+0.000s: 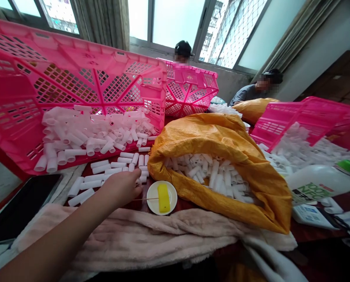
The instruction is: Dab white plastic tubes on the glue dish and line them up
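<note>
My left hand (123, 188) reaches in from the lower left, its fingers curled down among loose white tubes (94, 177) on the dark red table. What it holds, if anything, is hidden. Just right of it lies a small white dish (152, 192) with a yellow block (163, 198) in it; a thin stick (145, 199) runs from near the hand to the block. An open orange sack (192, 129) full of white tubes stands right of the dish. A pink crate (98, 86) tipped on its side holds a heap of tubes behind my hand. My right hand is out of view.
A pink towel (151, 239) covers the front edge. A black phone-like slab (25, 203) lies at left. At right are a bottle with a green cap (316, 182), a small box (313, 216) and more pink crates (283, 119). Two people (183, 51) sit behind.
</note>
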Available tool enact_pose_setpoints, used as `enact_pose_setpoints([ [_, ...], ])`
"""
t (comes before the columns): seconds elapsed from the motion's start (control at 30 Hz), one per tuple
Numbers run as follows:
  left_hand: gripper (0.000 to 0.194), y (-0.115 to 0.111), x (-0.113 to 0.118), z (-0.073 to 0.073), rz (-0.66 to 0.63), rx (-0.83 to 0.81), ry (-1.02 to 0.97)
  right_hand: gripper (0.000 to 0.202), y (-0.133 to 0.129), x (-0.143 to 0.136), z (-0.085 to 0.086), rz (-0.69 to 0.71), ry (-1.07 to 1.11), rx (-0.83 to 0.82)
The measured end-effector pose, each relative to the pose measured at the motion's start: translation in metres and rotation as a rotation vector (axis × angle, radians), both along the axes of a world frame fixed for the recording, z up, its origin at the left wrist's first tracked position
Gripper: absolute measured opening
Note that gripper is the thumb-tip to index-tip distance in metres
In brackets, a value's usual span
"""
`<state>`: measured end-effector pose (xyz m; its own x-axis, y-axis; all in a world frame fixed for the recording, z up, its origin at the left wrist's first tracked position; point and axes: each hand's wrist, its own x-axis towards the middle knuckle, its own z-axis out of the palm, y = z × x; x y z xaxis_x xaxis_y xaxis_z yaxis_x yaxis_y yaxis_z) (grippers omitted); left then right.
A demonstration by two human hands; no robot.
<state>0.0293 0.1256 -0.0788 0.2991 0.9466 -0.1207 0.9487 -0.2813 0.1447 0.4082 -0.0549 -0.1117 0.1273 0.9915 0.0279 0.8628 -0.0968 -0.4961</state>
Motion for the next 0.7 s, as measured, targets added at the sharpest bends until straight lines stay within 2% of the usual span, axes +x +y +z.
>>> enact_pose_setpoints([
  [0.07, 0.031, -0.004, -0.008, 0.003, 0.069, -0.034, -0.207, 0.030, 0.045, -0.029, 0.028, 0.147, 0.012, 0.094],
  [0.13, 0.036, -0.009, -0.011, -0.001, 0.105, -0.086, -0.403, 0.028, 0.102, -0.065, 0.047, 0.223, -0.086, 0.149],
  [0.17, 0.039, -0.011, -0.011, -0.006, 0.099, -0.101, -0.471, 0.029, 0.131, -0.083, 0.053, 0.249, -0.202, 0.145],
  [0.23, 0.044, -0.017, -0.009, -0.020, 0.069, -0.086, -0.533, 0.028, 0.179, -0.110, 0.057, 0.321, -0.468, -0.028],
  [0.3, 0.044, -0.023, -0.005, -0.035, 0.032, -0.030, -0.528, 0.019, 0.206, -0.125, 0.057, 0.308, -0.572, -0.111],
  [0.4, 0.036, -0.031, 0.004, -0.052, 0.015, 0.057, -0.444, 0.021, 0.204, -0.124, 0.058, 0.232, -0.580, -0.045],
  [0.47, 0.033, -0.035, 0.009, -0.057, 0.032, 0.092, -0.360, 0.024, 0.185, -0.118, 0.057, 0.237, -0.401, 0.088],
  [0.53, 0.032, -0.036, 0.012, -0.060, 0.040, 0.107, -0.287, 0.023, 0.167, -0.116, 0.048, 0.360, -0.067, 0.204],
  [0.6, 0.032, -0.035, 0.014, -0.061, 0.014, 0.116, -0.247, 0.027, 0.156, -0.122, 0.032, 0.514, 0.185, 0.241],
  [0.7, 0.032, -0.033, 0.013, -0.062, -0.045, 0.130, -0.214, 0.035, 0.159, -0.140, 0.005, 0.583, 0.239, 0.246],
])
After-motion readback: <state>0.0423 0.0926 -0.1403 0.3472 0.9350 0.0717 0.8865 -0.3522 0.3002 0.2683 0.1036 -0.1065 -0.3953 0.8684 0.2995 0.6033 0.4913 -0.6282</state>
